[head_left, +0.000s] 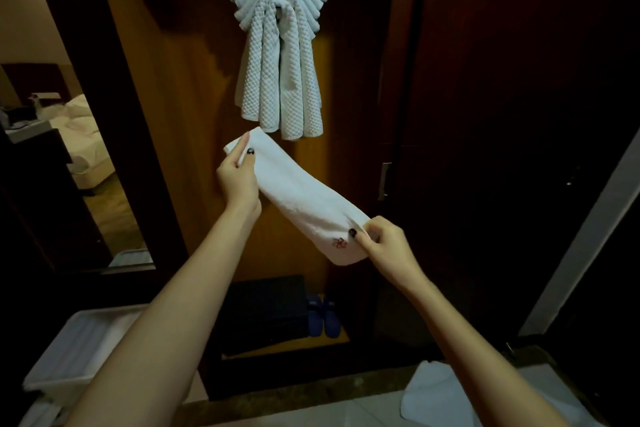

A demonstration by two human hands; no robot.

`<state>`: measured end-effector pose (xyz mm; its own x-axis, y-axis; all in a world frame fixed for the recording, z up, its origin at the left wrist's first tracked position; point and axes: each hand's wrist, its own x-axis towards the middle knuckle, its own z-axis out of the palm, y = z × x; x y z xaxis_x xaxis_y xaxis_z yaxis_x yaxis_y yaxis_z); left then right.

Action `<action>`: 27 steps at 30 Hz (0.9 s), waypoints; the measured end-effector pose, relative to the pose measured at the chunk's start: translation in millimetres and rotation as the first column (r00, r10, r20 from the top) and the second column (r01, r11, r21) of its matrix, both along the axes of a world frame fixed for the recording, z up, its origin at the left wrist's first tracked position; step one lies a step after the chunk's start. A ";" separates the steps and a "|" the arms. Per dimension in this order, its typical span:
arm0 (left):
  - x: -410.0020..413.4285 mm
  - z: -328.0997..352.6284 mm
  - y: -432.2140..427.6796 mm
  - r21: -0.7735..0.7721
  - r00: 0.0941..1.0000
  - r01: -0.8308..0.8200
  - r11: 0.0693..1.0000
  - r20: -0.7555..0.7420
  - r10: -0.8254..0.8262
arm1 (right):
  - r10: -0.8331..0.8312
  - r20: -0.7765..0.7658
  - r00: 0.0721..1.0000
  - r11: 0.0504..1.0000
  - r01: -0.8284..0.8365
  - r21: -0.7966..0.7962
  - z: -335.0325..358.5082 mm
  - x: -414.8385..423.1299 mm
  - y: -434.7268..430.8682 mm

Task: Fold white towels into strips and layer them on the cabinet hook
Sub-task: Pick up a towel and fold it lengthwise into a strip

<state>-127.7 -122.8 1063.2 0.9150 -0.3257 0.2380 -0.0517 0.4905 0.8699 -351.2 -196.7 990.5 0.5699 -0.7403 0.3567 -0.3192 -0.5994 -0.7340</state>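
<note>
Just below the bundle of white waffle-weave towels (277, 45) already draped high on the cabinet wall, a long folded strip of plain white terry towel (298, 198) is stretched slantwise in the air. The left hand (239, 177) pinches its upper end, thumb on the front, close under the bundle's hanging tails. The right hand (384, 243) pinches the lower end beside a small red embroidered mark (339, 243), down and to the right of the bundle. The folding looks finished to me, so hanging is the step in hand. Next the strip needs lifting above the bundle's arched top and laying centred, ends falling evenly. The hook is hidden under the layers. Far below the bundle sit a pair of blue slippers (323, 319) and, lower left, a white plastic tub (69, 350).
</note>
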 end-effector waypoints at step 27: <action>5.1 -83.4 -9.5 0.034 0.894 0.339 0.940 -0.324 -0.310 | -0.049 0.350 0.935 0.994 0.012 0.107 13.4 -37.7 -11.6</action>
<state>-122.5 -132.3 979.8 0.7774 -0.6236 -0.0826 0.3759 0.3551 0.8559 -388.9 -208.4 1003.8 0.3978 -0.7980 0.4526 -0.0464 -0.5102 -0.8588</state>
